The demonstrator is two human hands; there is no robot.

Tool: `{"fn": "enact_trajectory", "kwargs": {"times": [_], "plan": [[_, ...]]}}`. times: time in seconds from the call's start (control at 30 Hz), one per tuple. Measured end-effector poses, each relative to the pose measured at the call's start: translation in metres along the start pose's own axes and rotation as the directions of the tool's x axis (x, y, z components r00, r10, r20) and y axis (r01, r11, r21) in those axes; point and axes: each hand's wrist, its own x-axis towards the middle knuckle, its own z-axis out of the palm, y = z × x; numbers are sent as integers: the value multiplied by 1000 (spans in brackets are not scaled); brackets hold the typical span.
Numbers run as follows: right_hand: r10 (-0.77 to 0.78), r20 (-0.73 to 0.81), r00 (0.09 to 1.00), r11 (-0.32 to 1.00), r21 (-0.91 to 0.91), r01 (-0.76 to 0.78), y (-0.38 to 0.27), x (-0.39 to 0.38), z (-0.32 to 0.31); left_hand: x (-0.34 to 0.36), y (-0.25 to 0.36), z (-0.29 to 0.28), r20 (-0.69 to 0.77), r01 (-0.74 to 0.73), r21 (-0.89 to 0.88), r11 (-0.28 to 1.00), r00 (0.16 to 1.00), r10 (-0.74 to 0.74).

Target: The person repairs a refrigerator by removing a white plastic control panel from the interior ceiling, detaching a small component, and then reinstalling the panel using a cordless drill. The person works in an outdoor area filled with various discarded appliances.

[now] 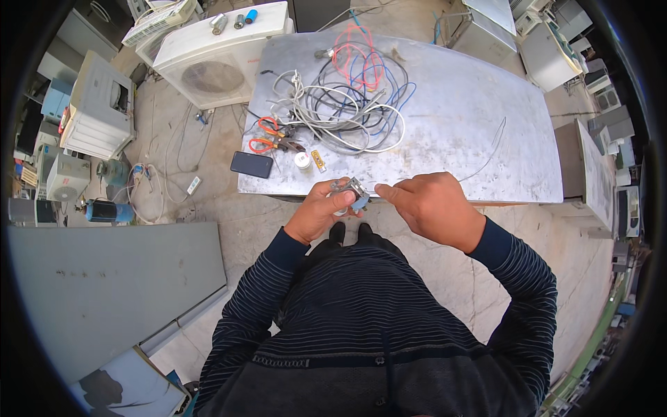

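Observation:
Just off the near edge of the metal table (445, 139), my left hand (314, 217) is closed around a small metal part with a blue piece (358, 196). The part's exact kind is unclear. My right hand (439, 212) is closed in a pinch at the part's right side, its fingertips close to it. Whatever those fingers hold is too small to make out. Left of my hands on the table are pliers with orange handles (262, 144), a black phone (251, 165), a small white round container (302, 160) and a small yellow piece (319, 161).
A tangle of grey, black and blue cables (340, 115) with a pink cable (358, 59) covers the table's far middle. A white air-conditioner unit (208, 69) stands beyond its left end, small cylinders (240, 21) on top. A grey panel (111, 285) lies at my left.

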Motion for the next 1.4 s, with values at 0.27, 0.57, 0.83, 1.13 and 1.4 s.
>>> {"fn": "enact_trajectory", "kwargs": {"times": [0.27, 0.57, 0.83, 1.13, 1.4], "plan": [[166, -107, 980, 962, 236, -137, 12, -17, 15, 17, -8, 21, -36, -37, -191, 981, 999, 31], [348, -102, 932, 791, 565, -234, 27, -24, 16, 33, -3, 26, 272, 41, -402, 915, 959, 77], [411, -40, 911, 652, 711, -263, 32, -25, 18, 43, -5, 48, 256, -15, -307, 952, 962, 97], [402, 85, 912, 630, 696, -343, 34, -23, 14, 46, -3, 49, 211, -30, -234, 972, 974, 81], [165, 174, 971, 752, 615, -238, 38, -18, -4, 39, 8, 40, 273, 100, -81, 992, 959, -74]]}}
